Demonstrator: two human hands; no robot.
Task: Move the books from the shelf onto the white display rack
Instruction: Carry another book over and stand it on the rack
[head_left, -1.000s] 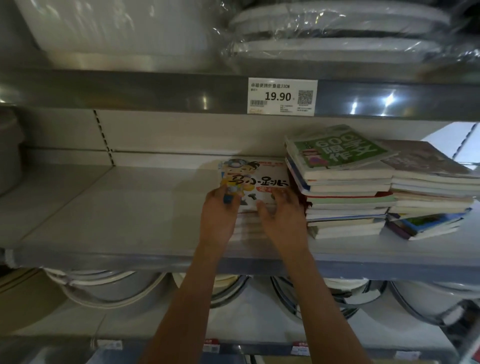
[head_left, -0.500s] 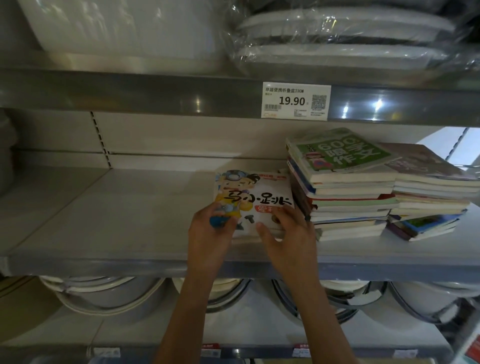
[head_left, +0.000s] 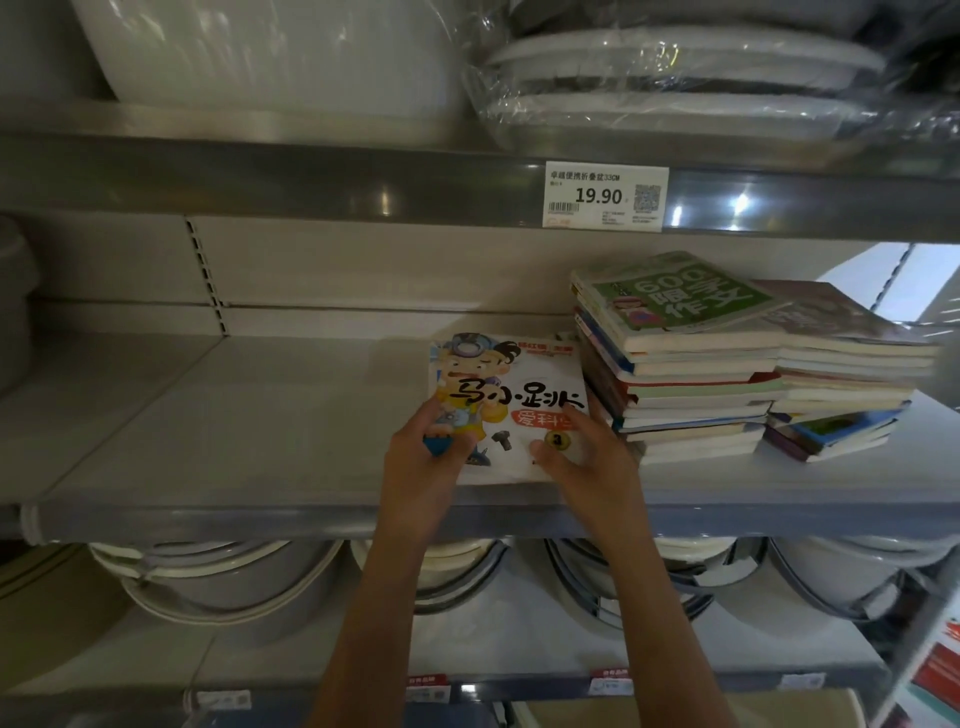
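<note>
Book (head_left: 506, 402), glossy flat cover | left hand (head_left: 422, 457), right hand (head_left: 584, 457) grip edges

Dim indoor light, glare spots on the upper shelf edge (head_left: 737, 200), soft blur, wide-angle bending at edges

Both bare forearms extend forward and upward, converging slightly. Left hand (head_left: 422, 457): fingers curled, thumb on top, gripping the left edge of a cartoon-cover book (head_left: 511, 400). Right hand (head_left: 582, 457): thumb spread on the cover, fingers at the book's right edge.
</note>
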